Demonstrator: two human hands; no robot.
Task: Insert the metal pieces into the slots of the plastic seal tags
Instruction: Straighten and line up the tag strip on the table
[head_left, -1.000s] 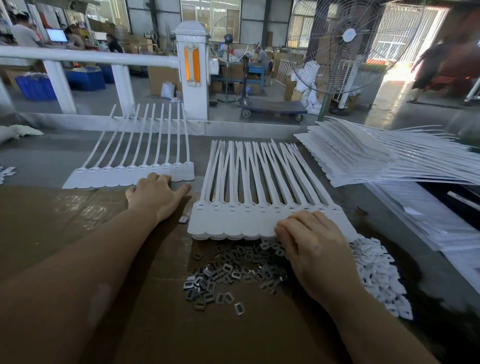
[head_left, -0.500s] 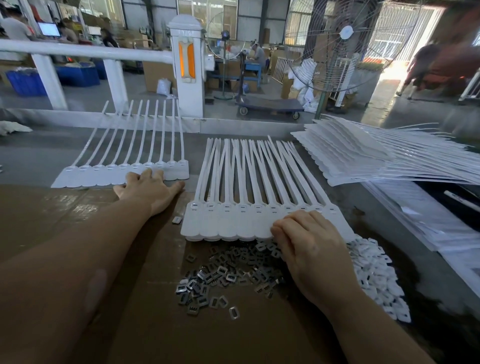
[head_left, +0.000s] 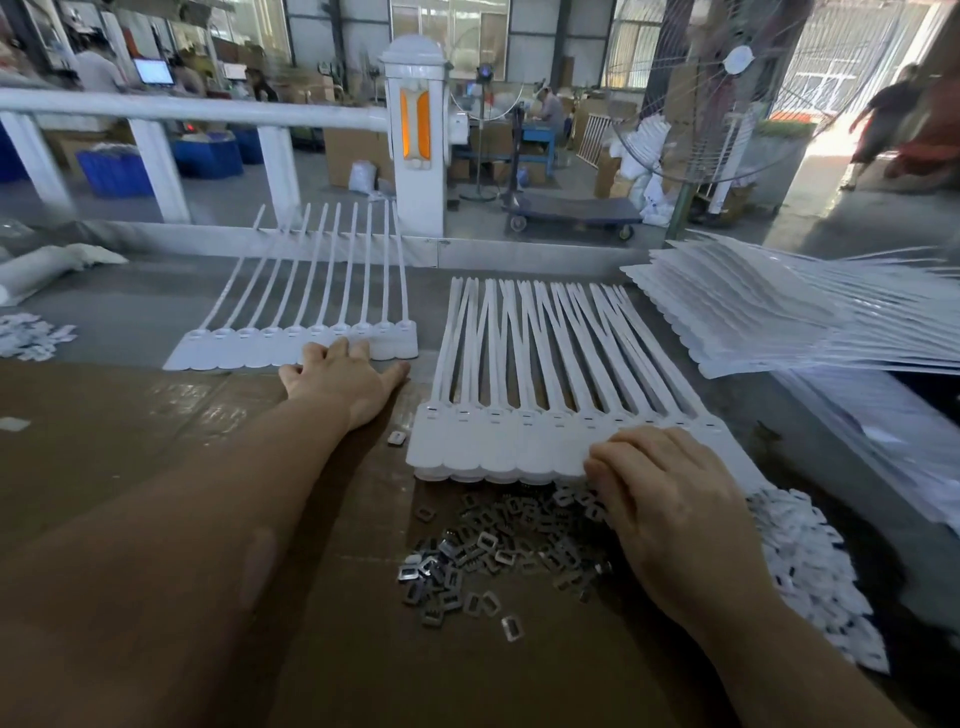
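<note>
A stack of white plastic seal tag strips (head_left: 519, 441) lies in the middle, its slotted heads toward me. My right hand (head_left: 670, 509) rests on the stack's right front edge with fingers curled down over the heads. In front of the stack lies a heap of small metal pieces (head_left: 493, 551); one single metal piece (head_left: 396, 438) sits left of the stack. A second strip of seal tags (head_left: 291, 348) lies further left. My left hand (head_left: 340, 379) lies flat with spread fingers, its fingertips on that strip's heads.
A big pile of tag strips (head_left: 779, 317) fans out at the right. White plastic caps (head_left: 810, 566) are heaped at the lower right, and a few more white caps (head_left: 31, 338) lie at the far left. Brown cardboard (head_left: 130, 415) covers the table; a white railing (head_left: 182, 111) stands behind.
My left hand has slid forward and left, from beside the middle stack to the heads of the left strip. My right hand stays on the stack.
</note>
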